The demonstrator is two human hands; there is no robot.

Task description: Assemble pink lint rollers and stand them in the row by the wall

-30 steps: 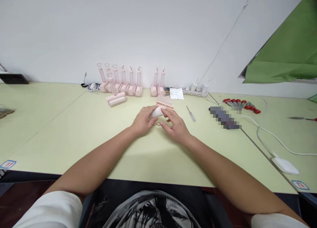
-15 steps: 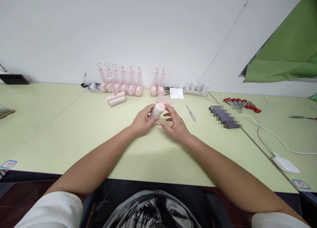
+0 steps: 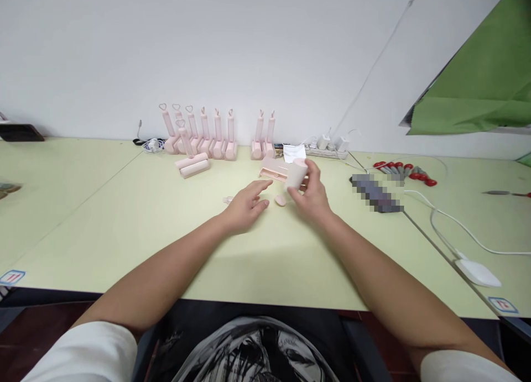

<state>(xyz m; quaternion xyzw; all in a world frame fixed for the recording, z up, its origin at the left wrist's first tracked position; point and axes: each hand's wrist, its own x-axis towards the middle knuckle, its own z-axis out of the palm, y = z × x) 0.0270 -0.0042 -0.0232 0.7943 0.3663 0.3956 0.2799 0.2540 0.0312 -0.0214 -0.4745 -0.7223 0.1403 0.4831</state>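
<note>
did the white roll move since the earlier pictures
Yes, to the right: the white roll, now in the right hand, was left of the white paper and is now in front of it.

I am reading the white roll (image 3: 295,178) in the right hand (image 3: 314,197) as matt and paper-like, its edges blurring slightly. Behind it, the open pink case (image 3: 271,165) is presenting smooth moulded plastic. The upright pink rollers (image 3: 231,150) are showing smooth plastic with a satin finish. The counter (image 3: 265,271) is displaying a smooth surface of low sheen. I am registering the wall (image 3: 249,50) as matt and smooth. The small white sheet (image 3: 293,153) is resembling paper; the green hanging (image 3: 477,78) is showing creased, matt cloth. The red handles (image 3: 418,176) are looking like glossy plastic. The white sleeve (image 3: 89,354) is appearing as matt cloth.
</note>
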